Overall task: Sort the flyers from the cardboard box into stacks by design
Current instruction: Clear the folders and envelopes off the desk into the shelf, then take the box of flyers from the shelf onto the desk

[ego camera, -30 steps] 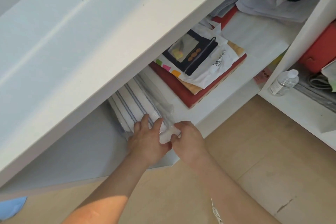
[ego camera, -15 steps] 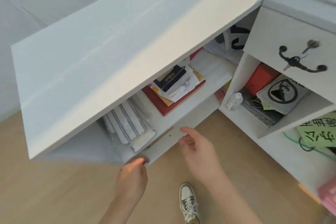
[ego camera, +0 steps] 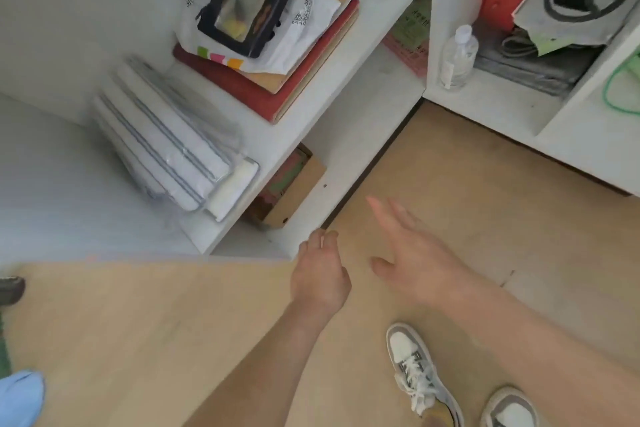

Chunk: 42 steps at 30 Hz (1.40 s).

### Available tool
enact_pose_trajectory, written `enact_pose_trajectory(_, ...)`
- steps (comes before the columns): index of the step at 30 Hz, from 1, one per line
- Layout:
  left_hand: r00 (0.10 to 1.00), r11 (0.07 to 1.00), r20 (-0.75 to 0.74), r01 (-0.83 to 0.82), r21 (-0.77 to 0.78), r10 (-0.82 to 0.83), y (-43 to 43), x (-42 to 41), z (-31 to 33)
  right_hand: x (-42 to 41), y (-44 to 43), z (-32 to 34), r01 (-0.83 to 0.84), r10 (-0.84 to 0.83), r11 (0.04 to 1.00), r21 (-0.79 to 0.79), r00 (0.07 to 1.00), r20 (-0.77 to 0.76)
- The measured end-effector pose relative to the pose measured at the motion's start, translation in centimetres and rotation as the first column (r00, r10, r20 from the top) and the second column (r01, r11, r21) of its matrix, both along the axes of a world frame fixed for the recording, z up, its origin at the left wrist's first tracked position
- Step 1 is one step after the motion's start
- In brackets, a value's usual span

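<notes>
box: cardboard box (ego camera: pixel 297 190) sits in the cabinet's bottom bay under the shelf (ego camera: pixel 294 130), mostly hidden; long axis runs diagonally, near-left to far-right
contents: flyers (ego camera: pixel 288 168) inside, pink and green print (designs unreadable)
shelf: wrapped striped packs (ego camera: pixel 166 149), red folder (ego camera: pixel 242 90) under loose papers
next bay: clear bottle (ego camera: pixel 457 57)
left hand (ego camera: pixel 320 276): fingers curled at the cabinet's base corner; can't tell if gripping
right hand (ego camera: pixel 412 260): fingers straight, spread, holding nothing, above the wood floor (ego camera: pixel 485 184)

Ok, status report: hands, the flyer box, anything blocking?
Right hand open over the floor. Left hand curled at cabinet base, grip unclear. Cardboard box untouched in bottom compartment. Upper shelf overhangs it.
</notes>
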<state>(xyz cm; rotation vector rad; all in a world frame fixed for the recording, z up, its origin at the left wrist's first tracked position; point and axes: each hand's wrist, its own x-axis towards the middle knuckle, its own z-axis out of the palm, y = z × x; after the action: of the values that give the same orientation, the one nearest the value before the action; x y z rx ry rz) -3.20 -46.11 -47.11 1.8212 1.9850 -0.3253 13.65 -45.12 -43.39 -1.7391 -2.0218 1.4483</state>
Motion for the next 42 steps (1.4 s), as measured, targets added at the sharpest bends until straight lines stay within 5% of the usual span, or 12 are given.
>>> enact_pose_trajectory(6, 0.981, 0.999, -0.186, -0.049, -0.001, 0.048, 7.1, -5.5, -10.7, -4.6, 4.6, -11.0, 0.046, -0.044, 0.999, 0.003, 0.986, -0.164)
enact_pose_trajectory(14, 0.951, 0.942, -0.009, -0.304, 0.143, 0.309, 11.5, -11.4, -17.2, -8.8, 7.9, -19.2, 0.196, -0.257, 0.959, -0.206, 0.909, -0.328)
enact_pose_trajectory(20, 0.953, 0.892, 0.095, -0.304, 0.334, 0.289, 7.6, -10.9, -17.3, -7.9, 9.3, -20.0, 0.447, -0.551, 0.825, -0.347, 0.772, -0.316)
enact_pose_trajectory(23, 0.983, 0.915, -0.046, -0.150, 0.375, 0.180, 6.0, -11.7, -17.2, -8.1, 9.3, -19.9, 0.453, -0.574, 0.802, -0.389, 0.765, -0.292)
enact_pose_trajectory(30, 0.949, 0.967, -0.236, -0.163, 0.197, 0.208, 10.0, -14.4, -17.5, -10.3, 8.4, -20.6, 0.329, -0.563, 0.777, -0.537, 0.745, -0.358)
enact_pose_trajectory(37, 0.974, 0.909, -0.061, -0.179, 0.377, 0.217, 8.1, -13.1, -13.3, -10.6, 10.3, -18.7, 0.363, -0.690, 0.682, -0.635, 0.606, -0.396)
enact_pose_trajectory(42, 0.997, 0.960, 0.081, -0.030, 0.277, 0.008, -0.6, -7.8, -14.6, -8.3, 9.7, -18.8, 0.662, -0.787, 0.585, -0.469, 0.602, -0.131)
